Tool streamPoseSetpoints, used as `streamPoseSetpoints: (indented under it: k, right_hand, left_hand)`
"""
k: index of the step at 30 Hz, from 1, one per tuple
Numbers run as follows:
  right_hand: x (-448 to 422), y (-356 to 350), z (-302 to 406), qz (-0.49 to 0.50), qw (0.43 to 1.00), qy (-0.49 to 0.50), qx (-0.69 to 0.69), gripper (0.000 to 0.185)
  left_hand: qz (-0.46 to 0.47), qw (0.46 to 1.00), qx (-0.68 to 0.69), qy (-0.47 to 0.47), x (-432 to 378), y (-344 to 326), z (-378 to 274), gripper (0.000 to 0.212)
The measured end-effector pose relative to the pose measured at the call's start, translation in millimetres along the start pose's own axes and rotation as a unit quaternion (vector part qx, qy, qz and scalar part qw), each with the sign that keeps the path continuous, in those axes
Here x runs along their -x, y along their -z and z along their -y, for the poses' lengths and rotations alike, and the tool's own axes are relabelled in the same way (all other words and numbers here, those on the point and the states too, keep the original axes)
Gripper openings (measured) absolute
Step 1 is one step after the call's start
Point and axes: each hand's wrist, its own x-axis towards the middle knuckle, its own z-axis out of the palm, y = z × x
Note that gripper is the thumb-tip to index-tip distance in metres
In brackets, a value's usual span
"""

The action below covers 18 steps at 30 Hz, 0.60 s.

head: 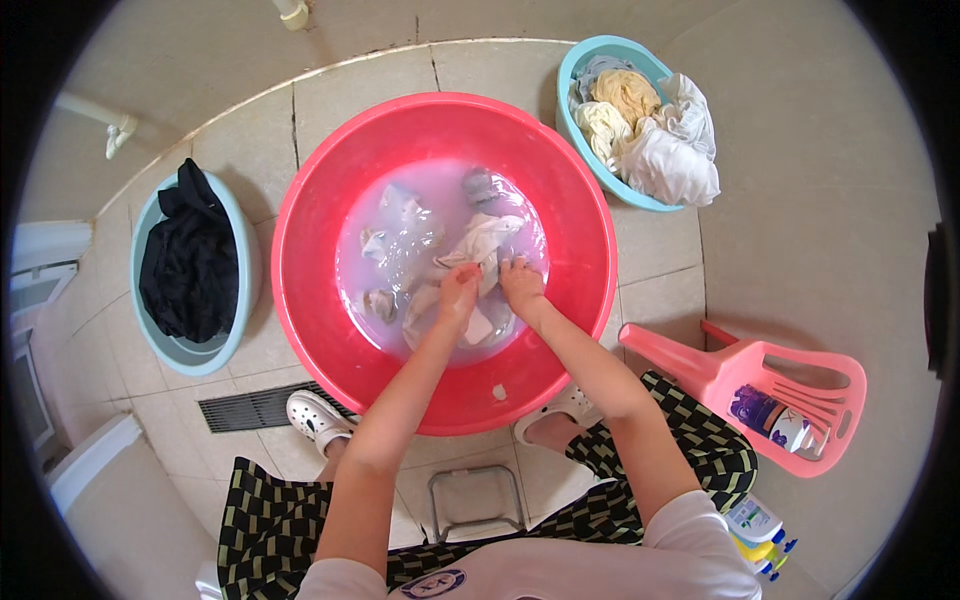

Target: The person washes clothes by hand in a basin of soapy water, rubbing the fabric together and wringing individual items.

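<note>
A large red plastic basin (322, 195) stands on the floor and holds cloudy water. In it, both hands are at a wet, whitish cloth (484, 238). My left hand (459, 289) has its fingers closed on the cloth's lower edge. My right hand (521, 283) lies just to the right, fingers spread, touching the cloth's side; whether it grips any is unclear. A pale, block-shaped piece (478, 328), possibly soap, lies below the hands. Other soaked pale cloths (405, 206) float at the left, and a grey cloth (480, 185) lies near the top of the water.
A light blue basin (246, 300) with dark clothes (191, 262) is at left; another blue basin (574, 139) at upper right holds pale clothes (667, 161). A pink plastic chair (705, 360) bears a bottle (765, 416). More bottles (754, 521) stand lower right, near a floor drain grate (251, 409) at left.
</note>
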Motion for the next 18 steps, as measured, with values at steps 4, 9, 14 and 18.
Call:
streamPoseSetpoints:
  k: [4, 9, 14, 18]
  right_hand:
    - [-10, 18, -10, 0.123, 0.982, 0.0, -0.146, 0.028]
    - [-7, -5, -33, 0.003, 0.874, 0.006, -0.486, 0.017]
    - [9, 80, 19, 0.18, 0.721, -0.019, -0.669, 0.02]
    - [16, 100, 22, 0.221, 0.645, -0.094, -0.725, 0.024]
  left_hand:
    - [0.05, 0.999, -0.003, 0.003, 11, 16, 6, 0.027]
    - [0.058, 0.998, 0.024, 0.018, 35, -11, -34, 0.038]
    - [0.039, 0.991, -0.034, -0.122, 39, 28, -26, 0.04]
    - [0.025, 0.987, -0.096, -0.126, 58, 31, -48, 0.03]
